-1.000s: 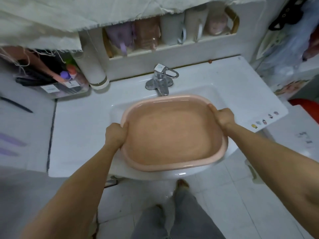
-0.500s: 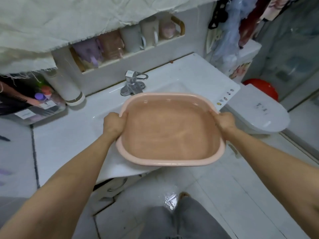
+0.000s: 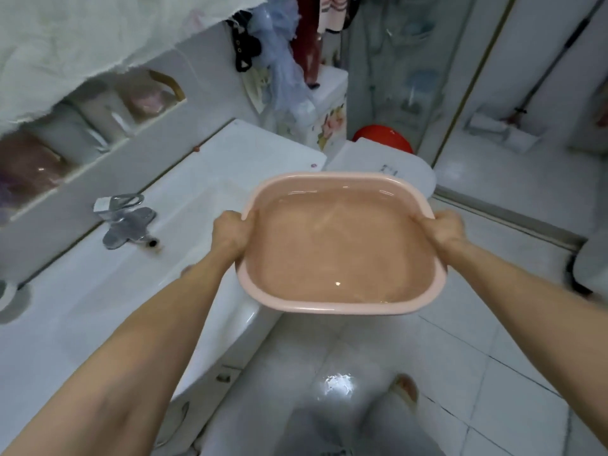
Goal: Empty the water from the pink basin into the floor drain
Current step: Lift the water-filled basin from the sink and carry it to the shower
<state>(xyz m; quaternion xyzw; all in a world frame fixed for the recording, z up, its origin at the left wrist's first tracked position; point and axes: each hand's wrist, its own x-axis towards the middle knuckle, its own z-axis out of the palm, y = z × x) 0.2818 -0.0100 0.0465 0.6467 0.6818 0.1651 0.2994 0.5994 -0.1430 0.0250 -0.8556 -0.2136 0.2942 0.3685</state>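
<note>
The pink basin (image 3: pixel 339 309) is held level in the air, to the right of the sink and above the white tiled floor. Water fills much of it and ripples. My left hand (image 3: pixel 230 233) grips its left rim. My right hand (image 3: pixel 444 230) grips its right rim. No floor drain shows in this view.
The white sink counter (image 3: pixel 98 291) with a chrome tap (image 3: pixel 126 222) lies to the left. A closed white toilet (image 3: pixel 388 162) stands just behind the basin, a red basin (image 3: pixel 383 138) beyond it. A glass shower partition (image 3: pixel 404 77) and a mop (image 3: pixel 513 120) stand at right. The floor tiles look wet near my feet.
The basin has been lifted out of the sink and swung right, away from the tap, over the floor. Both hands kept their grip. The view has turned right.
</note>
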